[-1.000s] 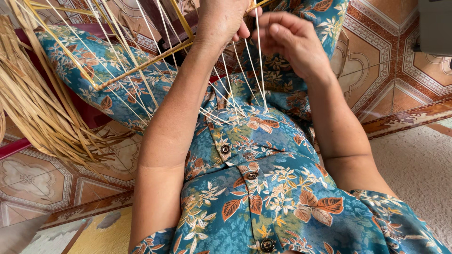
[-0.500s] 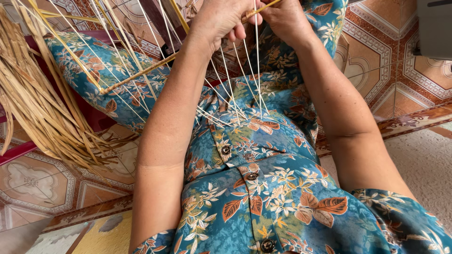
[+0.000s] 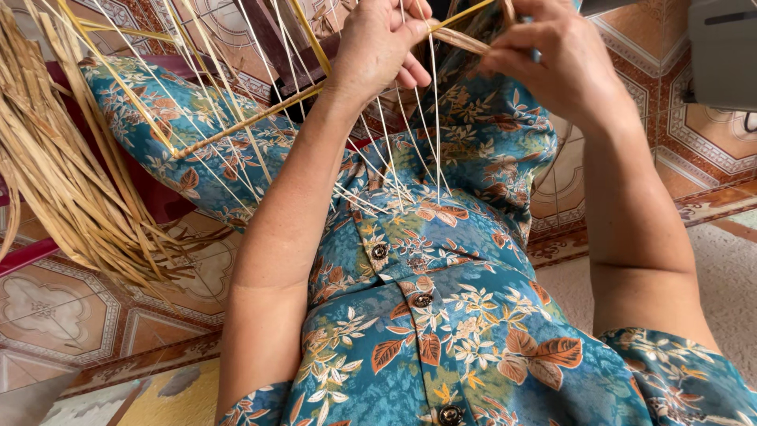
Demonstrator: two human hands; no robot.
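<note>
My left hand [image 3: 378,43] grips a yellow cane rib [image 3: 244,122] of a woven frame, among several thin pale spokes [image 3: 394,150] that hang down over my lap. My right hand [image 3: 564,63] pinches a flat tan straw strand [image 3: 461,39] that runs across to the left hand's fingers. Both hands are raised at the top of the view, close together. My lap and knees are covered by a blue floral buttoned garment [image 3: 441,315].
A thick bundle of dry tan straw strips [image 3: 63,181] hangs at the left over a dark red stool edge [image 3: 31,252]. Patterned floor tiles [image 3: 55,308] lie below. A pale mat [image 3: 733,276] is at the right, and a grey device [image 3: 721,51] sits at the upper right.
Both hands have risen toward the top of the view and the right hand has moved right, drawing the straw strand across. The view has tilted slightly downward.
</note>
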